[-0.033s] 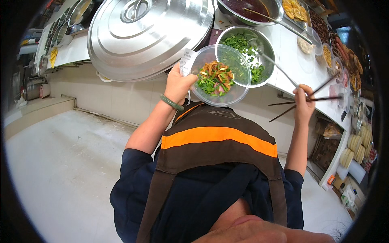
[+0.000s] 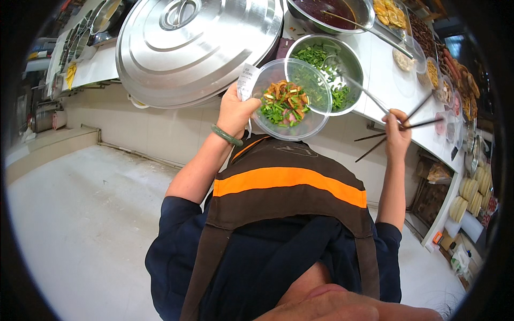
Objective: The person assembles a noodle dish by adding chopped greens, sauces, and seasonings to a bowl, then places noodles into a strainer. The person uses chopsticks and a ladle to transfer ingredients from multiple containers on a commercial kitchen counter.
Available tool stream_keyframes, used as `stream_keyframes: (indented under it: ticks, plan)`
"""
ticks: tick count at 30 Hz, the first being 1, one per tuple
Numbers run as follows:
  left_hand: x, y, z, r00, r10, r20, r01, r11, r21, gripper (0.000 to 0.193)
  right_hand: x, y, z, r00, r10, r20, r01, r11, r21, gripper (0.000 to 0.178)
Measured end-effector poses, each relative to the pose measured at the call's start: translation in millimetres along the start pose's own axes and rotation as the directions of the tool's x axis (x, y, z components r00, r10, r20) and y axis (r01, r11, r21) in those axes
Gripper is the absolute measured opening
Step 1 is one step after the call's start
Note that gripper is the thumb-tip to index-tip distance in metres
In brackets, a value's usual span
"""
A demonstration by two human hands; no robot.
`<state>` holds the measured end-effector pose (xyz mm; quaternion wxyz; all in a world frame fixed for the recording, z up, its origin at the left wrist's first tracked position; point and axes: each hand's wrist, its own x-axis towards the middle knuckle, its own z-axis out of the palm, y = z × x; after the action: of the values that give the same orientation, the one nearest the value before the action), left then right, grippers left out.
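Note:
My left hand [image 2: 235, 113] grips the rim of a clear plastic bowl [image 2: 316, 125], its thumb over the edge. Chopped greens and brown pieces of food [image 2: 285, 103] lie in the bottom. A white printed paper slip [image 2: 247, 80] sticks up between that hand and the bowl. My right hand [image 2: 397, 136] is closed around the handle of a metal spoon [image 2: 370, 95] and a pair of dark chopsticks [image 2: 420, 124]. The spoon reaches into a steel bowl [image 2: 360, 69] of chopped green herbs [image 2: 341, 96]. The clear bowl overlaps the steel bowl's near-left side in view.
A large lidded steel pot [image 2: 198, 59] stands at the far left. Beyond the herbs is a steel basin of dark red liquid [image 2: 326, 12] with a ladle [image 2: 369, 33] across it. Several food containers [image 2: 428, 72] line the white counter [image 2: 386, 80] at right.
My right hand has shifted slightly left and away from me, carrying the spoon and chopsticks. The spoon sits a little differently in the herbs. My left hand and the clear bowl stay put.

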<state>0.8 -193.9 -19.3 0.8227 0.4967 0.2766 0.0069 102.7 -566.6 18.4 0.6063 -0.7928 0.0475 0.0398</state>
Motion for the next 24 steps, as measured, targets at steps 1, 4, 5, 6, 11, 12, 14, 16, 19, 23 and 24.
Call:
stream_keyframes:
  ticks: [1, 4, 5, 6, 11, 12, 14, 16, 19, 23, 24]
  plan:
    - [-1, 0, 0, 1.000, 0.001, -0.002, -0.001, 1.000, 0.021, 0.036, 5, 12, 4, 0.998, 0.024, 0.057, -0.019, 0.996, -0.085, 0.014]
    - [-4, 0, -1, 0.999, 0.023, -0.022, -0.022, 0.998, 0.063, 0.034, 12, 37, 8, 0.974, 0.046, 0.222, 0.031, 0.944, -0.328, 0.029]
    - [-5, 0, 0, 0.998, 0.040, -0.038, -0.037, 0.996, 0.079, 0.033, 13, 38, 4, 0.971, 0.057, 0.233, 0.037, 0.924, -0.380, 0.042]
    - [-7, -1, 0, 0.997, 0.052, -0.059, -0.047, 0.994, 0.095, 0.031, 14, 37, -2, 0.973, 0.089, 0.213, 0.026, 0.874, -0.485, 0.045]
    - [-14, -4, 2, 0.991, 0.110, -0.083, -0.099, 0.987, 0.125, 0.032, 18, 0, -40, 0.997, -0.006, 0.080, 0.063, 0.661, -0.748, 0.044]
    - [-13, -5, 2, 0.989, 0.122, -0.085, -0.110, 0.985, 0.129, 0.033, 25, -9, -42, 0.999, -0.042, 0.009, 0.034, 0.643, -0.765, 0.038]
    - [-15, -5, 2, 0.991, 0.100, -0.091, -0.090, 0.989, 0.114, 0.034, 43, -30, -41, 0.936, -0.346, 0.055, 0.291, 0.680, -0.673, 0.020]
    - [-15, -4, 1, 0.990, 0.092, -0.111, -0.079, 0.990, 0.117, 0.035, 78, -49, -31, 0.792, -0.606, 0.072, 0.458, 0.512, -0.727, 0.015]
    - [-16, -4, 0, 0.993, 0.078, -0.085, -0.072, 0.995, 0.074, 0.035, 141, -72, -17, 0.695, -0.696, 0.183, 0.495, 0.278, -0.824, 0.034]
    - [-20, -4, -4, 0.993, 0.092, -0.073, -0.088, 0.995, 0.052, 0.035, 203, -78, -10, 0.940, -0.307, 0.151, 0.222, 0.212, -0.952, 0.030]
    - [-20, -5, -5, 0.993, 0.095, -0.074, -0.091, 0.994, 0.057, 0.035, 211, -75, -10, 0.975, -0.174, 0.136, 0.177, 0.248, -0.953, 0.030]
